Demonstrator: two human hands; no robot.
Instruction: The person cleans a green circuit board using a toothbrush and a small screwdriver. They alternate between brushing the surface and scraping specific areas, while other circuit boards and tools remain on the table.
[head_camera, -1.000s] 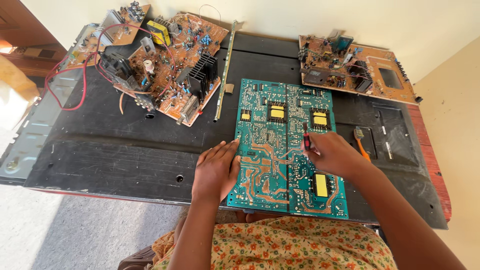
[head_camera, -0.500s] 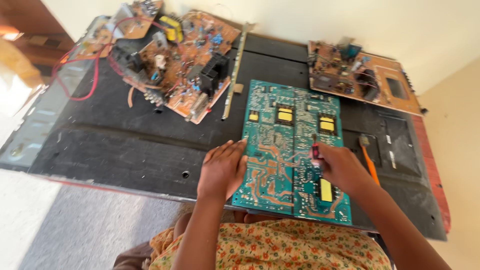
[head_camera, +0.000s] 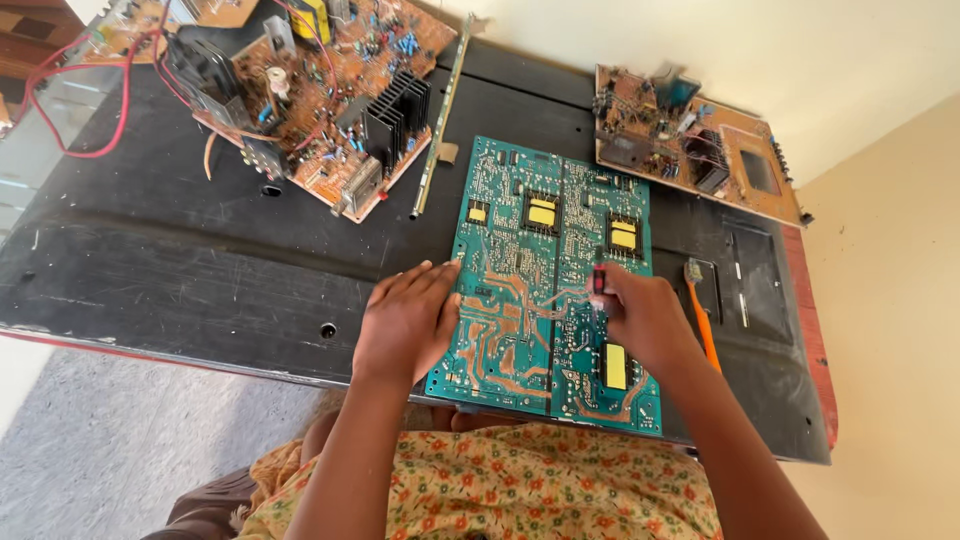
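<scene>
Head view: looking down on a dark work surface (head_camera: 150, 270) with one person's two hands on a circuit board.
Brown board, 11 o'clock: one large brown circuit board (head_camera: 330, 90) is lying tilted, carrying a black finned heat sink (head_camera: 395, 110); red wires (head_camera: 70, 110) are looping off its left side.
Second brown board, far 11 o'clock: a corner of another brown board (head_camera: 205, 10) is showing at the top edge; little of it can be made out.
Metal strip, 12 o'clock: one thin metal strip (head_camera: 440, 120) is lying lengthwise between the big brown board and the green one.
Left hand, 7 o'clock: left hand (head_camera: 405, 325) is lying flat, fingers together, pressing on the left edge of the green board.
Green board, centre: one green circuit board (head_camera: 530, 290), solder side up with copper traces, is resting flat near the front edge; five yellow patches are showing on it.
Right hand, 5 o'clock: right hand (head_camera: 645, 320) is curling around a small dark tool with a red tip (head_camera: 599, 282), its tip touching the board.
Orange tool, 4 o'clock: one orange-handled tool (head_camera: 702, 320) is lying just beside the right hand, untouched.
Brown board, 1 o'clock: one brown board with components (head_camera: 690, 145) is sitting well apart.
Progress: judging by the pose, probing or working on the green board is under way; nothing on it is looking removed yet.
Board count: four, three brown and one green.
</scene>
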